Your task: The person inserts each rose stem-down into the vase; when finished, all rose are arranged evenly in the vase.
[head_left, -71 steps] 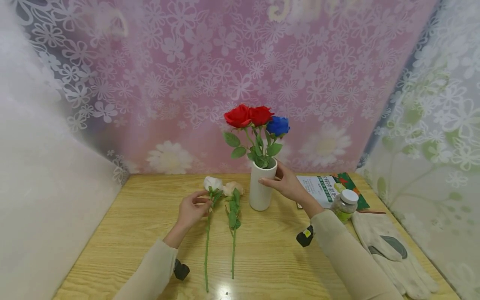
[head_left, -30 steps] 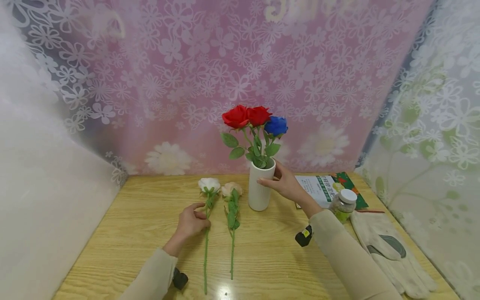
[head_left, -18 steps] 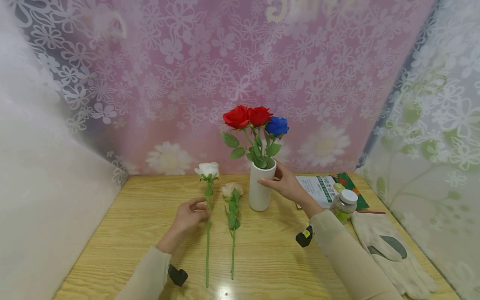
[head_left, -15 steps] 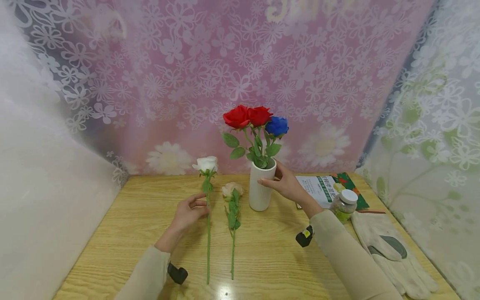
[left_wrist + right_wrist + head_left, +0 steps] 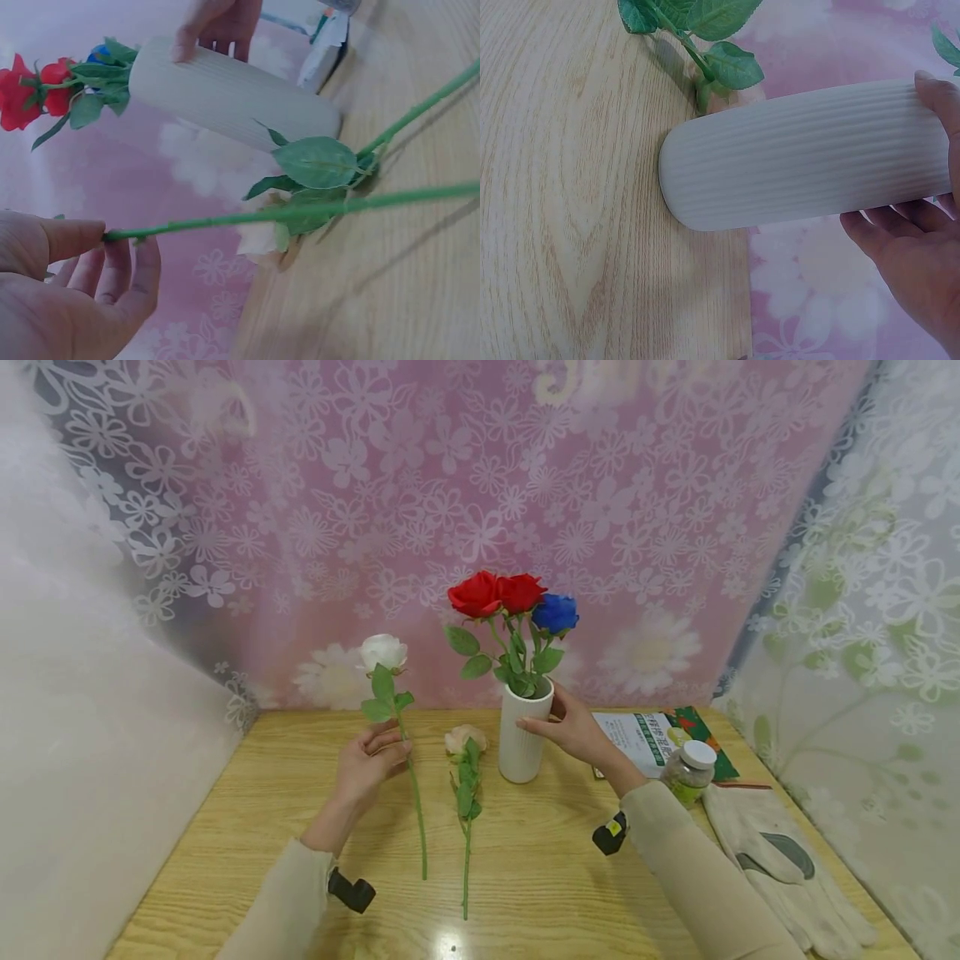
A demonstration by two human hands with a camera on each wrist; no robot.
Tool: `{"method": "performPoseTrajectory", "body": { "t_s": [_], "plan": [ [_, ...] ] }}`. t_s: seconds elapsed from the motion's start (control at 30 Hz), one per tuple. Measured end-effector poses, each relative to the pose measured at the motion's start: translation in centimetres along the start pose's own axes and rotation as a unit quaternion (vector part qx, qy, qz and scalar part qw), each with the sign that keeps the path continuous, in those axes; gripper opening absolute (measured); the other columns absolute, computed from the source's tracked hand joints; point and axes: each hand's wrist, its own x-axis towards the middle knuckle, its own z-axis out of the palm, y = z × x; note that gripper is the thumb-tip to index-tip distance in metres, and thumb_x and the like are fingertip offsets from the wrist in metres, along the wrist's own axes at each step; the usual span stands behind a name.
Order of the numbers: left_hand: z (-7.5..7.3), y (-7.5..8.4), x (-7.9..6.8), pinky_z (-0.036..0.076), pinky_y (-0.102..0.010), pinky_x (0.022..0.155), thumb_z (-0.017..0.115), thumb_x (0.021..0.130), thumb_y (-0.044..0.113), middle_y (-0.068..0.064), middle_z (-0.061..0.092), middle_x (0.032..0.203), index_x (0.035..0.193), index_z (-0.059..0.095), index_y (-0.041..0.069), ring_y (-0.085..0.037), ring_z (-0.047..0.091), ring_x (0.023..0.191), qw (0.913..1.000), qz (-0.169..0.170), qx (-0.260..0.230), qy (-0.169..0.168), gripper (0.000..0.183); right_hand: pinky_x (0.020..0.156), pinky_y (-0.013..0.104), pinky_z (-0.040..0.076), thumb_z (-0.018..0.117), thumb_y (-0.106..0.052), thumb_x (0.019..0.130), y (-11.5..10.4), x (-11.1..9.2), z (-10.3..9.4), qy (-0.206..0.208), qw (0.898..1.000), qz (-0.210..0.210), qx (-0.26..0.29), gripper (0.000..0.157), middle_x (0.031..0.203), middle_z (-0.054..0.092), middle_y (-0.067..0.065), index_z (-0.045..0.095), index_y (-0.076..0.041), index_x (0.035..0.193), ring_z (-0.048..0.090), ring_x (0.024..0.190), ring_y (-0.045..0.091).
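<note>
My left hand (image 5: 367, 764) pinches the green stem of a white rose (image 5: 383, 652) between thumb and fingers; the bloom stands up above the hand and the stem slants down to the right. In the left wrist view the stem (image 5: 225, 219) runs out from the fingertips over the table. My right hand (image 5: 573, 727) grips the upper part of a white ribbed vase (image 5: 521, 743), which stands upright. Two red roses (image 5: 476, 594) and a blue rose (image 5: 556, 613) are in the vase. A cream rose (image 5: 466, 740) lies on the table between the left hand and the vase.
On the right of the wooden table (image 5: 300, 785) lie a printed packet (image 5: 637, 739), a white-lidded jar (image 5: 688, 770) and a pair of work gloves (image 5: 780, 860). A pink flowered curtain (image 5: 375, 527) hangs behind the table.
My left hand has lifted the white rose from the table, moving its bloom up and to the left and tilting its stem. My right hand stays on the vase.
</note>
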Motion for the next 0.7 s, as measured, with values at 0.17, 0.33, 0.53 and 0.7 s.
{"method": "performPoseTrajectory", "body": {
  "t_s": [0.17, 0.33, 0.53, 0.7],
  "plan": [
    [-0.1, 1.2, 0.2, 0.065, -0.036, 0.092, 0.067, 0.102, 0.001, 0.019, 0.077, 0.101, 0.154, 0.047, 0.003, -0.006, 0.074, 0.097, 0.9989, 0.023, -0.040, 0.002, 0.055, 0.113, 0.060, 0.050, 0.078, -0.031, 0.097, 0.0, 0.0, 0.0, 0.000, 1.000, 0.005, -0.005, 0.085, 0.158, 0.052, 0.011, 0.029, -0.028, 0.167, 0.053, 0.145, 0.038],
    [0.2, 2.0, 0.4, 0.064, -0.035, 0.094, 0.066, 0.103, 0.002, 0.016, 0.077, 0.109, 0.154, 0.046, 0.001, -0.006, 0.073, 0.100, 0.9967, 0.047, -0.066, 0.008, 0.056, 0.113, 0.060, 0.051, 0.078, -0.033, 0.097, 0.1, 0.0, 0.0, 0.001, 1.000, 0.006, -0.007, 0.086, 0.158, 0.052, 0.011, 0.028, -0.030, 0.167, 0.053, 0.145, 0.038],
    [0.8, 3.2, 0.6, 0.063, -0.031, 0.095, 0.067, 0.103, 0.004, 0.015, 0.075, 0.112, 0.153, 0.048, 0.002, -0.007, 0.071, 0.106, 0.9952, 0.065, -0.073, 0.014, 0.054, 0.112, 0.060, 0.052, 0.079, -0.033, 0.097, -0.1, -0.1, 0.0, 0.001, 1.000, 0.009, -0.004, 0.085, 0.157, 0.053, 0.010, 0.029, -0.031, 0.166, 0.054, 0.144, 0.037],
    [1.5, 4.4, 0.7, 0.063, -0.029, 0.093, 0.067, 0.103, 0.005, 0.014, 0.074, 0.115, 0.154, 0.048, 0.003, -0.006, 0.071, 0.105, 0.9942, 0.074, -0.073, 0.027, 0.055, 0.112, 0.060, 0.051, 0.078, -0.033, 0.098, 0.0, -0.1, 0.0, 0.000, 1.000, 0.006, -0.004, 0.084, 0.157, 0.053, 0.010, 0.030, -0.030, 0.166, 0.054, 0.144, 0.037]
  ]
}}
